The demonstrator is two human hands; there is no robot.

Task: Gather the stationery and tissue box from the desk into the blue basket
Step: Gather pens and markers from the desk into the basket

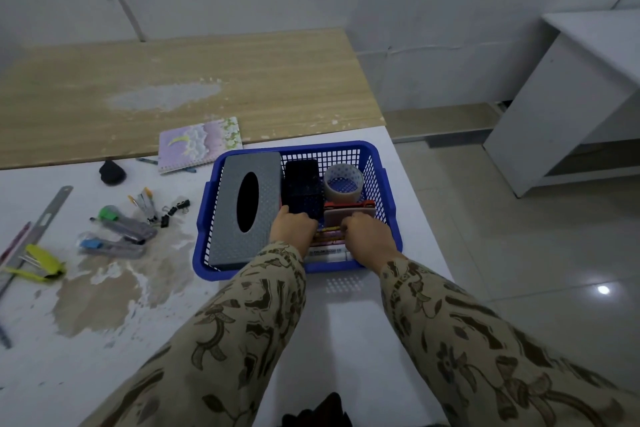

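Note:
The blue basket [375, 163] stands on the white desk. Inside it lie a grey tissue box [242, 208] on the left, a black mesh holder [303, 187], a roll of clear tape [343, 182] and a red-edged item [349, 206]. Both my hands reach into the basket. My left hand [292, 227] has its fingers curled against the black holder's near end. My right hand [369, 236] curls over a bundle of pencils [329, 230] lying across the basket floor. What the fingertips hold is hidden.
Left of the basket on the desk lie binder clips [175, 210], staplers [128, 230], a yellow stapler [38, 265], a metal ruler [52, 210], a black pouch [111, 173] and a pastel notebook [199, 144]. A wooden board [173, 80] lies behind. The desk's right edge is near the basket.

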